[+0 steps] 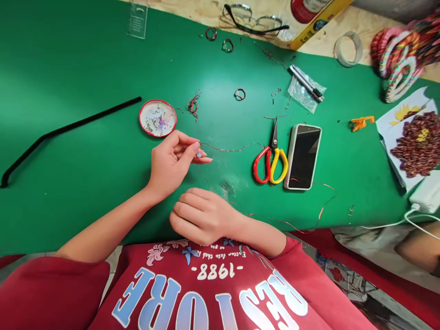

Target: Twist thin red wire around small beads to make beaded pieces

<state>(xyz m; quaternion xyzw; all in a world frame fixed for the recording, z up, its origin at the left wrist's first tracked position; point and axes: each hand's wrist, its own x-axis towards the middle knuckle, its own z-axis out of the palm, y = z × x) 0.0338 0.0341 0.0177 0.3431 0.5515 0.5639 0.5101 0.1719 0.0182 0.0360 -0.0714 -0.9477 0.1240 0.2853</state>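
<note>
My left hand (175, 160) pinches a thin reddish cord with a small pale-blue bead (199, 155) between thumb and fingers. From there the cord (227, 150) runs right in a loose wavy line toward red-and-yellow-handled scissors (271, 165). Another fine strand drops from the bead toward my right hand (206, 215), which is closed with its back up near my shirt; what its fingers hold is hidden. Just beyond my left hand sits a round, red-rimmed white lid (143, 127) with tiny beads in it. A small tangle of dark red cord (193, 105) lies beside the lid.
Right of the scissors lies a phone (303, 158). Finished-looking cord rings (240, 94), a bagged pen (307, 84), eyeglasses (256, 20) and a tape roll (348, 49) lie farther back. A black bent rod (72, 126) is at left. Another person's arm (421, 250) shows at right.
</note>
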